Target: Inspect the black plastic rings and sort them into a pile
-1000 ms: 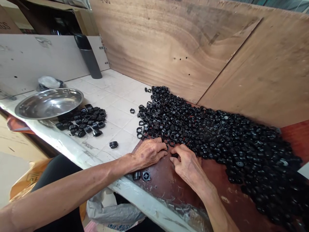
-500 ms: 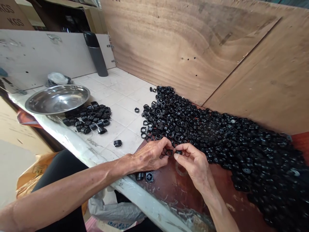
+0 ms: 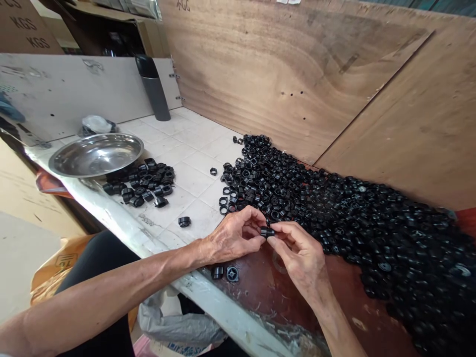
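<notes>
My left hand (image 3: 236,234) pinches a black plastic ring (image 3: 264,231) between thumb and forefinger. Opposite it, the fingertips of my right hand (image 3: 303,255) close on a small round black plastic piece (image 3: 271,232). Both parts meet end to end between the hands; whether one sits inside the other I cannot tell. Just beyond my fingers spreads a large heap of black rings and round pieces (image 3: 275,183). Near the table edge, below my left wrist, lie two black parts, one of them a spoked round part (image 3: 232,273) facing up.
A steel bowl (image 3: 96,153) stands at the left beside a smaller pile of black parts (image 3: 148,181). One black part (image 3: 184,221) lies alone on the white tiles. A dark flask (image 3: 156,94) stands at the back. A plywood panel (image 3: 267,69) borders the far side.
The ring and the round piece, apart before, now touch each other. My right hand has come in closer to my left. The view has shifted slightly.
</notes>
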### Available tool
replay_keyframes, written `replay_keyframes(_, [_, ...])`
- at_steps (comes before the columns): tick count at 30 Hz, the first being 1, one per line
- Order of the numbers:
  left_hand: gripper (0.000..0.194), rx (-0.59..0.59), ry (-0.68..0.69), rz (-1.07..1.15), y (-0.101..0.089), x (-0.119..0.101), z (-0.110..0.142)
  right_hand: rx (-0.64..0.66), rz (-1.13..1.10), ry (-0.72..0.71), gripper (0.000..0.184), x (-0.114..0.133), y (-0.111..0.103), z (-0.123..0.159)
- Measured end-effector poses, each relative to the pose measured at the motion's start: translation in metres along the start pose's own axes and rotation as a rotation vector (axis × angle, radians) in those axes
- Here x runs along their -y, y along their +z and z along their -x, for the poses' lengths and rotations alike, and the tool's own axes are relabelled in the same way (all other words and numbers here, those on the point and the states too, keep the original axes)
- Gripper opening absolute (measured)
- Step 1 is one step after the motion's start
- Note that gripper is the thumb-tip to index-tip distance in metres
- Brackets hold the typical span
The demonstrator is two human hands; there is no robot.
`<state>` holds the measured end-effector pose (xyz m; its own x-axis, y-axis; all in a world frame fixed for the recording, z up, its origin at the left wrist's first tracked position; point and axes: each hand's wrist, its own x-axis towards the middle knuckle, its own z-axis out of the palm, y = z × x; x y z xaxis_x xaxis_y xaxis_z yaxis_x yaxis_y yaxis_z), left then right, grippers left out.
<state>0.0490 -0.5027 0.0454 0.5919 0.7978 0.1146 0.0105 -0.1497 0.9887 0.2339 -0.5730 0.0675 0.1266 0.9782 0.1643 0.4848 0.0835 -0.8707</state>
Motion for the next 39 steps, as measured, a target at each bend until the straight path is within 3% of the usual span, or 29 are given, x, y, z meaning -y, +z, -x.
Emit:
replay_keyframes(3, [0.023, 0.011, 0.042, -0.011, -0.001, 0.0005, -0.0005, 0.002, 0.013, 0.03, 0.02, -0.0004, -0.0003, 0.0006])
replay_keyframes(7, [0.018, -0.013, 0.241, -0.083, -0.0043, 0.0024, -0.0019, -0.028, 0.009, 0.071, 0.031, -0.0026, 0.0011, 0.0018])
replay_keyframes(10, [0.018, -0.012, 0.376, -0.127, -0.0061, 0.0013, -0.0036, -0.033, 0.076, 0.009, 0.028, -0.0027, 0.002, 0.0025])
replay_keyframes(13, [0.016, -0.02, 0.422, -0.095, -0.0065, -0.0013, -0.0049, -0.012, 0.101, -0.067, 0.02, -0.0008, 0.0013, 0.0035])
replay_keyframes(19, [0.015, -0.017, 0.414, -0.052, -0.0068, -0.0009, -0.0048, 0.068, 0.123, -0.107, 0.017, -0.0005, -0.0002, 0.0041])
replay_keyframes(22, [0.016, 0.006, 0.395, -0.028, -0.0055, 0.0022, -0.004, 0.03, 0.285, -0.174, 0.041, -0.0045, 0.0013, 0.0035])
replay_keyframes(24, [0.015, 0.007, 0.343, 0.005, -0.0039, 0.0034, -0.0036, -0.013, 0.334, -0.193, 0.041, -0.0056, 0.0018, 0.0036])
replay_keyframes(26, [0.015, -0.003, 0.259, 0.081, -0.0023, 0.0035, -0.0035, -0.036, 0.301, -0.179, 0.029, -0.0044, 0.0016, 0.004])
replay_keyframes(30, [0.016, -0.024, 0.152, 0.167, -0.0012, 0.0017, -0.0032, 0.004, 0.253, -0.2, 0.026, -0.0001, 0.0006, 0.0045])
replay_keyframes(35, [0.018, -0.024, 0.119, 0.153, -0.0022, -0.001, -0.0034, -0.001, 0.305, -0.086, 0.043, 0.0019, -0.0004, 0.005])
replay_keyframes(39, [0.017, -0.037, 0.106, 0.141, -0.0027, -0.0015, -0.0041, 0.02, 0.248, -0.115, 0.046, 0.0039, -0.001, 0.0057])
